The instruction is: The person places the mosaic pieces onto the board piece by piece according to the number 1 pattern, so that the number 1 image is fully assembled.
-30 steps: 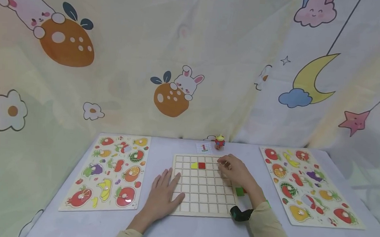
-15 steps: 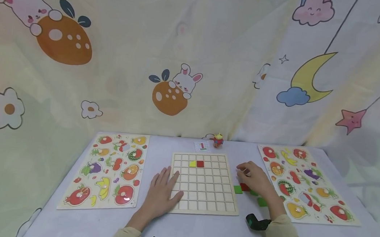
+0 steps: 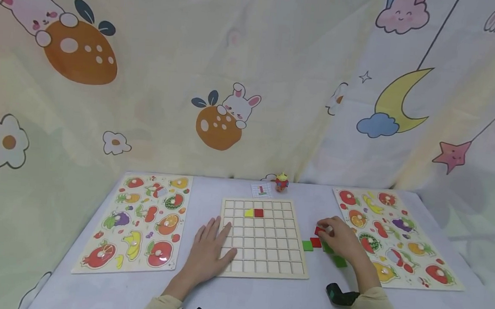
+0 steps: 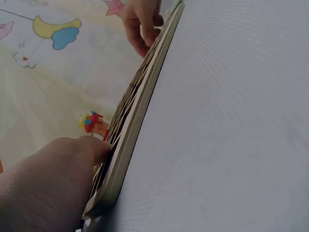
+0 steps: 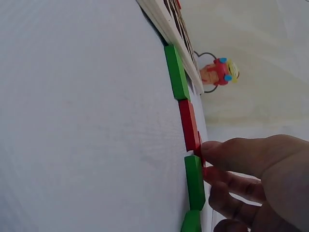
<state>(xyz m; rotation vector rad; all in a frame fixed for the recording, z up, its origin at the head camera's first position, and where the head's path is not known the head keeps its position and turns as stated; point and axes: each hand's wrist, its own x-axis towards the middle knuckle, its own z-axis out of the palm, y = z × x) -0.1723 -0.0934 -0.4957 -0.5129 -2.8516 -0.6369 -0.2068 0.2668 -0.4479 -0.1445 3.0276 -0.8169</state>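
A wooden grid board lies in the middle of the table. In its second row sit a yellow tile and a red tile. My left hand rests spread on the board's left side, thumb over the near part. To the right of the board my right hand pinches a small red square tile between thumb and fingers. Just in front of it lie another red tile and green tiles; the wrist view shows them in a row on the cloth.
Fruit puzzle boards flank the grid, one at left and one at right. Behind the grid are a pattern card and a small toy figure. A printed cloth hangs at the table's back edge.
My right hand has moved from over the grid's upper right to the loose tiles beside it and now pinches a red one. The left hand has stayed on the board.
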